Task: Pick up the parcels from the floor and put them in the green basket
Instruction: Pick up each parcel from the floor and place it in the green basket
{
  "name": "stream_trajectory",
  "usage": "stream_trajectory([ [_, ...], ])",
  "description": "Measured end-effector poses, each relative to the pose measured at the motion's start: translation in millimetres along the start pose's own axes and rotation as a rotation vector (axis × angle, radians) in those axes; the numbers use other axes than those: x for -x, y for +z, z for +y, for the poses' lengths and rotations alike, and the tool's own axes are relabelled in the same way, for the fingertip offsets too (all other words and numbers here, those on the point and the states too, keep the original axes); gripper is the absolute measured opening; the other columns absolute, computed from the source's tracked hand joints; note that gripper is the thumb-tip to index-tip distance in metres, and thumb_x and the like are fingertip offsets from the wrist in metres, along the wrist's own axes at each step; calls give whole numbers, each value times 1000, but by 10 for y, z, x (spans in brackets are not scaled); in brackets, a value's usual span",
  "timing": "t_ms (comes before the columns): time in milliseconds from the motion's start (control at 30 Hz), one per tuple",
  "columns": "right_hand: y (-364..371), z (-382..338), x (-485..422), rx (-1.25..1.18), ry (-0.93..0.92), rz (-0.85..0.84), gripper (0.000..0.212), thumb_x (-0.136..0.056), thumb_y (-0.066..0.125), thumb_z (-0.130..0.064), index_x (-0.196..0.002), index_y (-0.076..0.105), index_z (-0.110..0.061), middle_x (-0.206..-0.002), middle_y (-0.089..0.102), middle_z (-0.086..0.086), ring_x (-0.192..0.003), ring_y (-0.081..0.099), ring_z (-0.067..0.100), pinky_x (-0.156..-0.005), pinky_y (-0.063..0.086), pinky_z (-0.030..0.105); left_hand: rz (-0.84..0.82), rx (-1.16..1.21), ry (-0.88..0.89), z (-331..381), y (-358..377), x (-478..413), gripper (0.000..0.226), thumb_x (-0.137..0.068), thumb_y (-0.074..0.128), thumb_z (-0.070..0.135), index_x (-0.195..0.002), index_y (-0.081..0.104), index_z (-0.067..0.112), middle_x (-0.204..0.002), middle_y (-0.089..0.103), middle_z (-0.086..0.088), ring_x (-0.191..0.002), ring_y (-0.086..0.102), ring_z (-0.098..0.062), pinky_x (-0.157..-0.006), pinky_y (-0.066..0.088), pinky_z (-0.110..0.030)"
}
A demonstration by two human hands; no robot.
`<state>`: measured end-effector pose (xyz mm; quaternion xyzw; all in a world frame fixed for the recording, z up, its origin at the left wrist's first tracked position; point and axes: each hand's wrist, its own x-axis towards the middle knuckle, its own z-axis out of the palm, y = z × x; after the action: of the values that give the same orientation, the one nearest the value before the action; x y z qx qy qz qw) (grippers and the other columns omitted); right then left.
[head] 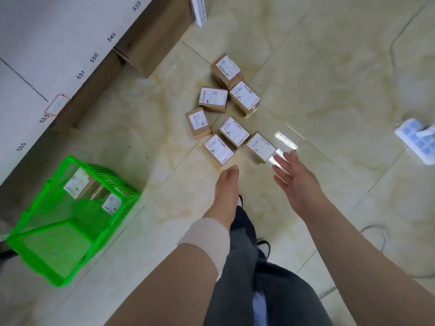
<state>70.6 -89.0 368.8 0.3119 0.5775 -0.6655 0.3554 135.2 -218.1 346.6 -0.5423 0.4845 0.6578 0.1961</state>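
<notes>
parcels (229,109) lie scattered on the floor (329,67) ahead of me, seven small brown boxes with white labels up, bunched close together, some touching. my right hand (295,176) is spread open, palm down, fingers just beside the nearest parcel (260,147) at the right end of the bunch, holding nothing. my left hand (226,191) hangs with its fingers drawn together and pointed at the boxes, empty too, a pale wrap (207,241) round the wrist. green basket (70,231) sits on the floor to my left, well apart from the bunch, near the white shelf edge (70,67) with numbers on it; two labelled boxes (94,191) already lie inside, at its far end.
</notes>
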Motion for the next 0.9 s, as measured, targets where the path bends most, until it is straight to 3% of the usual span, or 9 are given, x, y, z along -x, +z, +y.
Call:
stream_trajectory([
  [233,-589,-645,-259,146,2,-19,51,-96,39,-40,-141,37,-15,-133,53,-3,-123,50,16,-108,37,34,31,-15,-19,233,861,-116,45,-90,43,44,-126,50,19,-128,55,0,-116,49,-18,-112,32,-42],
  [367,-829,-963,-493,256,5,-99,47,-95,44,-36,-138,41,-16,-130,55,-4,-123,50,15,-109,36,35,102,92,5,367,1205,-176,27,-90,47,39,-112,53,24,-117,57,4,-113,51,-19,-111,33,-41],
  [600,-789,-1237,-809,442,9,-179,41,-97,45,-25,-135,44,-11,-127,57,1,-122,51,20,-108,37,34,170,254,-46,330,1397,-204,41,-92,44,39,-126,50,17,-122,54,0,-116,49,-21,-108,35,-37],
  [767,-643,-1180,-1219,583,39,-162,46,-91,52,-39,-129,51,-13,-122,60,-1,-118,55,19,-104,41,35,226,313,-110,258,1296,-562,13,-93,43,30,-91,53,22,-102,55,1,-103,50,-22,-94,36,-34],
  [900,-630,-1125,-1517,686,79,-201,50,-90,52,-39,-134,47,-15,-127,57,1,-119,54,19,-105,41,35,269,359,-134,149,1273,-775,26,-92,45,29,-109,56,13,-107,53,-3,-103,50,-24,-98,37,-37],
])
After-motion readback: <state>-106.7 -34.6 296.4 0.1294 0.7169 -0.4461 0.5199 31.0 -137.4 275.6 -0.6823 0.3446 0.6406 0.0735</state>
